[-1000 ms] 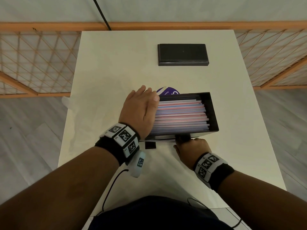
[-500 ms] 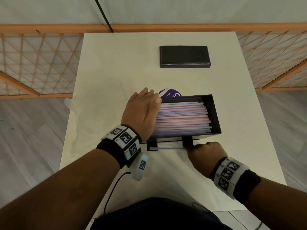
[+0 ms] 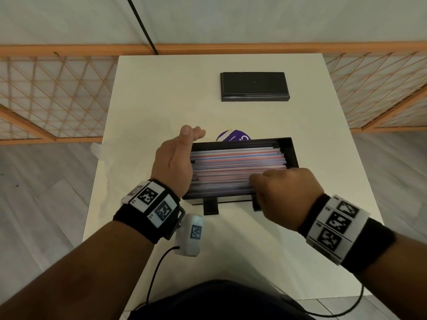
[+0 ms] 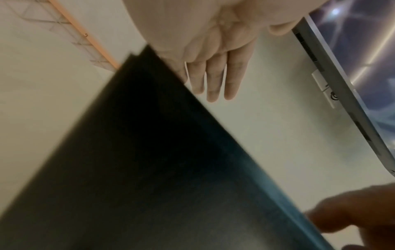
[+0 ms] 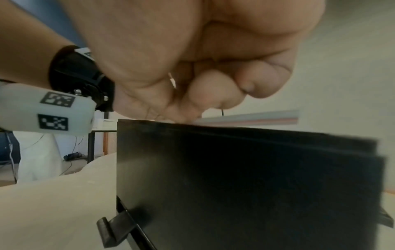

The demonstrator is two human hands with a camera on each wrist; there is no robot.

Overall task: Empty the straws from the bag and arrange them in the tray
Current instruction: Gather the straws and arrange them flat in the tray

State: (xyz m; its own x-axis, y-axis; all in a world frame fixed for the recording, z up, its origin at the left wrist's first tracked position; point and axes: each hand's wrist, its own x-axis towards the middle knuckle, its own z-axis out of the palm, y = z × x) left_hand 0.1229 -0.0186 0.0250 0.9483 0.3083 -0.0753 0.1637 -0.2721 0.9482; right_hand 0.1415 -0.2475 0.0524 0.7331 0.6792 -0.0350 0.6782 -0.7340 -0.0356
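Head view shows us the straws (image 3: 238, 167) stacked lengthwise in the black tray (image 3: 291, 153). Our left hand (image 3: 175, 165), fingers straight and together, stands at their left ends; our right hand (image 3: 286, 192) curls over the near straws.

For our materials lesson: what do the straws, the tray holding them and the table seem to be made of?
Straws: probably paper, matte pink, blue and white. Tray: seemingly rigid black plastic or acrylic, with thin flat walls and a faint sheen. Table: smooth cream top, possibly laminate; no grain shows.
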